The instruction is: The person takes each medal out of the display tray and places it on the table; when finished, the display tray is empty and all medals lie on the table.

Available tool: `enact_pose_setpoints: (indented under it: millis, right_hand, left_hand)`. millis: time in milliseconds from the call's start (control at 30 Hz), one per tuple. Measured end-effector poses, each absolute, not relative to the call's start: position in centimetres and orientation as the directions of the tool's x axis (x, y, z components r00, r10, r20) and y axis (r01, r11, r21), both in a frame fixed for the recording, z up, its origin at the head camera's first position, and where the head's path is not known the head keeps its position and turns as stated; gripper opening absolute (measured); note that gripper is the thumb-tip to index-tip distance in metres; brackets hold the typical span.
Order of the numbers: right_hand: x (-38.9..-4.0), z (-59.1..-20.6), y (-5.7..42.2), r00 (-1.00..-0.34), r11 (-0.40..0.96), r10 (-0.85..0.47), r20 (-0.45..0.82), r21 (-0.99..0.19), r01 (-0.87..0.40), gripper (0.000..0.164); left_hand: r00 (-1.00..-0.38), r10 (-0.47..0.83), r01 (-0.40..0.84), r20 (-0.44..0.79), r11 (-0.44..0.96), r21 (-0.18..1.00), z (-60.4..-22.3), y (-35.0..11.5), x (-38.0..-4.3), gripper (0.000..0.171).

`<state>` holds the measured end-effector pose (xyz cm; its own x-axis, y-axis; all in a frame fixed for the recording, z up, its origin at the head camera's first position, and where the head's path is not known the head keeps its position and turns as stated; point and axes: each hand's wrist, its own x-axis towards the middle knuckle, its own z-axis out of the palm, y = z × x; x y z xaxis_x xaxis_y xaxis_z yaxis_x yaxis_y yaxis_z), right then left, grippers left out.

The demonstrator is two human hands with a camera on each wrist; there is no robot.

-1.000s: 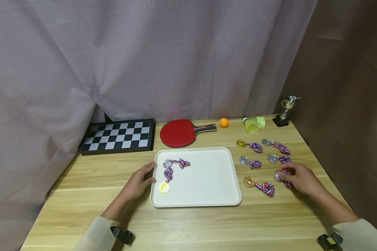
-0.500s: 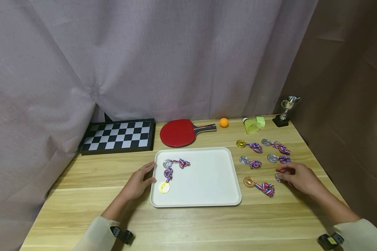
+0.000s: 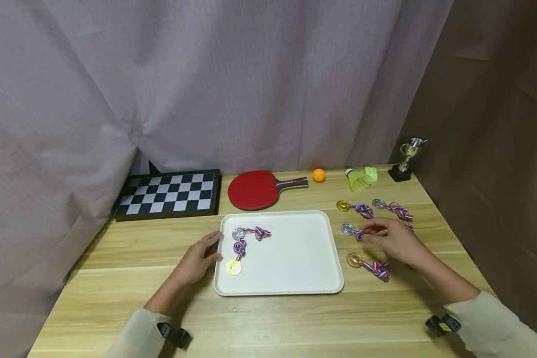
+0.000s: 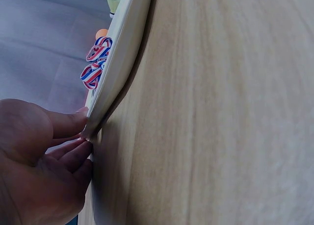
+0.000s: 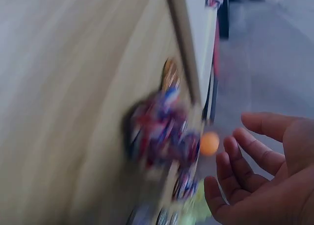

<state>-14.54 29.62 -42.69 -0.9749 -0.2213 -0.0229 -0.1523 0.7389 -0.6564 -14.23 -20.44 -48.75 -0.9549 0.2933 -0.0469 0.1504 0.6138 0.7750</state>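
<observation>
My left hand (image 3: 200, 258) rests against the left edge of a white tray (image 3: 291, 253), thumb and fingertips spread along the rim. On the tray lie a silver medal (image 3: 238, 233) and a gold medal (image 3: 234, 267) with striped ribbons. My right hand (image 3: 398, 242) hovers over the medals right of the tray, fingertips overlapping the ribbon of a silver medal (image 3: 347, 229). In the right wrist view its fingers (image 5: 267, 159) are loosely bent, with nothing visible between them. A bronze medal (image 3: 354, 259) lies in front; a gold medal (image 3: 342, 205) and another silver medal (image 3: 378, 203) lie behind.
Along the back stand or lie a checkered board (image 3: 170, 194), a red table tennis bat (image 3: 253, 190), an orange ball (image 3: 318, 175), a yellow shuttlecock (image 3: 359, 180) and a small trophy cup (image 3: 409, 156). A grey curtain (image 3: 268, 84) hangs behind the table.
My right hand has moved left and slightly back from the lower right silver medal, which it now hides in the head view. My left hand and the tray have stayed put.
</observation>
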Motion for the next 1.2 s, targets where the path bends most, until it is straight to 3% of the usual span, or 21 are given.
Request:
enact_pose_setpoints:
  millis: [600, 900, 1200]
  right_hand:
    - [-20.6, -43.8, 12.3, -0.868, 0.568, -0.495, -0.032, -0.768, -0.295, 0.03]
    - [-22.9, -44.9, 5.4, -0.826, 0.567, -0.561, -0.053, -0.752, -0.336, 0.03]
    - [-23.6, -45.9, 1.6, -0.818, 0.646, -0.571, -0.064, -0.65, -0.4, 0.025]
  left_hand:
    - [-0.953, 0.301, 0.164, -0.036, 0.612, 0.774, -48.8, -20.4, -14.2, 0.061]
    - [-0.954, 0.298, 0.16, -0.038, 0.611, 0.775, -48.8, -20.4, -14.3, 0.061]
    - [-0.954, 0.299, 0.162, -0.036, 0.609, 0.776, -48.9, -20.5, -14.3, 0.061]
